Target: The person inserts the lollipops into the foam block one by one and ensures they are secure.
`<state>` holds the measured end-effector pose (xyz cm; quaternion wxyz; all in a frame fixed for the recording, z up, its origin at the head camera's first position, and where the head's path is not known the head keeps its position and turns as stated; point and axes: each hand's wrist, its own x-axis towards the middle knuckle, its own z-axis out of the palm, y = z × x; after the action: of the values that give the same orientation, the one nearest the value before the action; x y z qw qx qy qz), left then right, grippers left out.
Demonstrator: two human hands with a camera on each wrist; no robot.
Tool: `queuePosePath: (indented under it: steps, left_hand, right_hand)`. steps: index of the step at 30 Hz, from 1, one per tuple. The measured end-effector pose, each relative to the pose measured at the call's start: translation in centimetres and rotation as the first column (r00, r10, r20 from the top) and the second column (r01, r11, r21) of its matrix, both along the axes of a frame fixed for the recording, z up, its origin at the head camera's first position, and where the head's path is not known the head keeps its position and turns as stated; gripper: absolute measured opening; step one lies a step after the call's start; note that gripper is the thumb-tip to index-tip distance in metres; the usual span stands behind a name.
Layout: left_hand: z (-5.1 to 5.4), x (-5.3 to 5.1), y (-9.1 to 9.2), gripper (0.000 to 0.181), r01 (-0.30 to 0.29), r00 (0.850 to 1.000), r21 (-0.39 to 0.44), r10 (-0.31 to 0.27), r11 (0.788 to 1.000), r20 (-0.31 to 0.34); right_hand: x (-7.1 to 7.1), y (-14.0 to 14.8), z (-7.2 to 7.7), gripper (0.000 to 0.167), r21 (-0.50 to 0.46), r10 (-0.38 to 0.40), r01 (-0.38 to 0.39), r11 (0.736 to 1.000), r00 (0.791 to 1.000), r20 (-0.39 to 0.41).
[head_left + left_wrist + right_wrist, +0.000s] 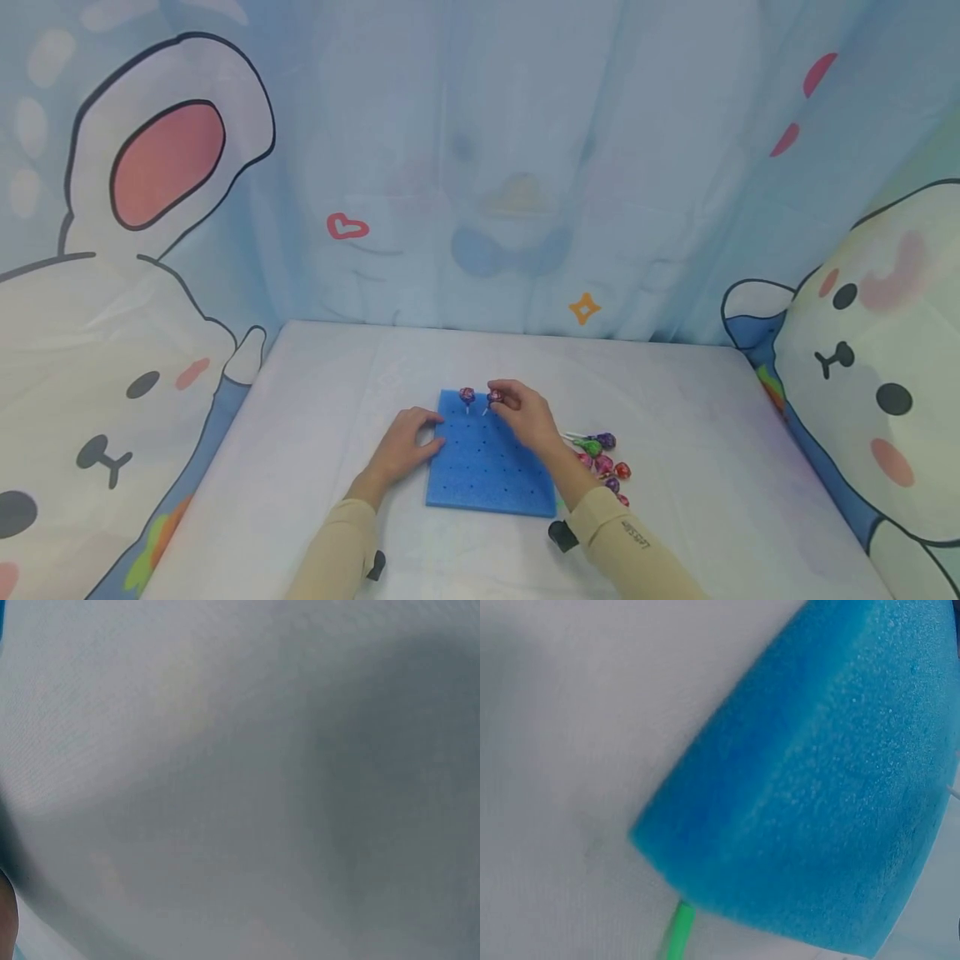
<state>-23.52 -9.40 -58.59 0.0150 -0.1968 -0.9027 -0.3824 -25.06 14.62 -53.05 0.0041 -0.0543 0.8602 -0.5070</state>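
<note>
At the fingertips of the right grip (525,412), a lollipop (493,397) is pinched, its stick tilted down to the far part of the blue board (491,467). The step in hand, I judge, is planting this stick; whether its tip is already in a hole, I cannot tell. The next move probably calls for straightening the stick and pressing gently. The left grip (405,442) has its fingers parted and holds nothing; it rests at the board's left edge, perhaps to steady it. As container, only the board serves: it has rows of holes, and a second lollipop (467,394) stands in it, left of the right grip. Right of this grip, loose lollipops (603,465) lie on the counter (697,483).
</note>
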Motion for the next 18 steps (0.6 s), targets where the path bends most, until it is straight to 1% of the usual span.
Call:
queuePosePath:
  steps: [2, 5, 9, 13, 15, 18]
  left_hand:
    - [0.0, 0.0, 0.0, 0.032, 0.000, 1.000, 0.000, 0.000, 1.000, -0.002]
    - [-0.1, -0.1, 0.0, 0.032, -0.003, 1.000, -0.004, 0.003, 1.000, -0.005]
    - [-0.2, -0.1, 0.0, 0.032, 0.001, 1.000, -0.013, -0.002, 1.000, -0.009]
    - [-0.2, -0.2, 0.0, 0.032, 0.012, 1.000, -0.018, -0.012, 1.000, -0.014]
    - [-0.2, -0.2, 0.0, 0.033, 0.012, 1.000, -0.019, -0.012, 1.000, -0.014]
    - [-0.1, -0.2, -0.1, 0.033, 0.005, 1.000, -0.022, -0.005, 1.000, -0.011]
  right_hand:
    - [0.0, -0.1, 0.0, 0.032, -0.017, 0.001, 0.000, 1.000, 1.000, 0.010]
    - [-0.1, -0.3, -0.2, 0.035, -0.074, 0.012, -0.010, 0.997, 1.000, 0.014]
    - [-0.2, -0.5, -0.7, 0.037, -0.144, -0.002, 0.006, 0.990, 0.999, 0.032]
    - [-0.2, -0.6, -1.1, 0.035, -0.172, -0.027, 0.040, 0.984, 0.997, 0.078]
    - [-0.2, -0.7, -1.3, 0.034, -0.188, -0.027, 0.045, 0.981, 0.995, 0.096]
    - [-0.2, -0.8, -1.6, 0.035, -0.202, -0.019, 0.040, 0.979, 0.995, 0.102]
